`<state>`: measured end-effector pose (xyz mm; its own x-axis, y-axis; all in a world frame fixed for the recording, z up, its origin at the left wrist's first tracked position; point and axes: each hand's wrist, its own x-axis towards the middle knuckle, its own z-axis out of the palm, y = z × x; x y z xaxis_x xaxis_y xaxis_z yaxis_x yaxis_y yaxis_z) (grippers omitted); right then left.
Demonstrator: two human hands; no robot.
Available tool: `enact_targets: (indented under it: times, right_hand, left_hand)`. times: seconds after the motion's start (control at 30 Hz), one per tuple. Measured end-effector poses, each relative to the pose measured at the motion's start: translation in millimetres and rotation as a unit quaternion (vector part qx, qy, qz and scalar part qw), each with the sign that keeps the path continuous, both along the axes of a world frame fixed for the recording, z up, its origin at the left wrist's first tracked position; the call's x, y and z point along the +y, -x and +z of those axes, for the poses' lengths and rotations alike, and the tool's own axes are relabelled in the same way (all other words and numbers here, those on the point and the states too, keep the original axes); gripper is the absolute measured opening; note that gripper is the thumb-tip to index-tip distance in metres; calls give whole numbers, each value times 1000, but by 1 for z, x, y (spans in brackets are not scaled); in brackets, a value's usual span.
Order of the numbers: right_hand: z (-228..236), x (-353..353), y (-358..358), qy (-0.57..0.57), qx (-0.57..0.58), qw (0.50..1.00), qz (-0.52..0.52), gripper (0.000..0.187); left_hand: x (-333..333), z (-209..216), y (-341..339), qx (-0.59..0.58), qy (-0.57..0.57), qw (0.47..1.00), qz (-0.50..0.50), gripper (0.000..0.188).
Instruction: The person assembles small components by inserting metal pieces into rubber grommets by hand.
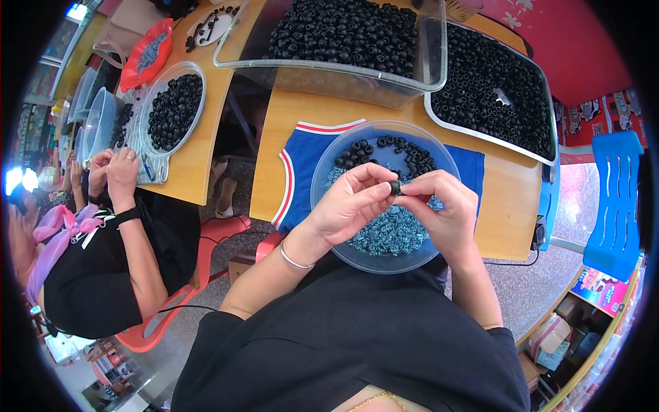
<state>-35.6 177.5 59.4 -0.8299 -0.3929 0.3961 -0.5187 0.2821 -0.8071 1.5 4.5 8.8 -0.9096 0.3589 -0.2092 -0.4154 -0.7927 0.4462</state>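
Over the bowl (328, 152): one black bead (395, 187), held up at both sets of fingertips, above the loose stock.
Bead, handling: rounded, with a dull shine; judged light, stiff and hard to break, perhaps a little slippery and apt to roll.
Bead, best hold: by its rounded sides, between thumb and forefinger pads, leaving any opening free.
Left hand (349, 211): above the bowl's left half; thumb and forefinger pinched on the bead, palm partly turned up.
Right hand (445, 206): above the bowl's right half; thumb and forefinger closed at the bead's right side, other fingers curled. Whether a small part sits between the tips is too small to tell.
Forearms: rising from below the bowl, elbows bent, wrists converging; bangle (292, 255) on the left wrist.
Loose beads (419, 156): inside the bowl, far side.
Blue coils (391, 232): inside the bowl, near side.
Cloth (302, 165): blue, under the bowl.
Tub (329, 81): beyond the bowl, filled with black beads.
Tray (491, 140): beyond the bowl, to its right, likewise filled.
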Motion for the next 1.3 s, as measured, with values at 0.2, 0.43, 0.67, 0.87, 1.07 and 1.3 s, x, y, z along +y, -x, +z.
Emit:
enact_targets:
  times: [0.2, 0.43, 0.67, 0.87, 1.07, 1.3]
  right_hand:
    - [-2, 3, 2, -11, -17, 1000, 18, 20]
    - [13, 6, 6, -82, -107, 988, 79, 29]
    - [6, 9, 12, -131, -25, 979, 154, 27]
    - [-1, 10, 8, -113, -4, 983, 145, 25]
    - [9, 9, 18, 4, -102, 992, 79, 41]
    - [-7, 12, 31, -29, -82, 996, -23, 25]
  left_hand:
    - [-4, 0, 0, 8, 32, 999, -3, 15]
    - [-13, 11, 6, 38, 132, 989, -54, 23]
    - [-24, 15, 13, 54, 200, 968, -140, 53]
    - [-24, 22, 17, 66, 207, 963, -159, 51]
    - [-24, 52, 45, 174, 251, 950, -64, 29]
    - [-39, 91, 115, 416, 577, 633, 305, 17]
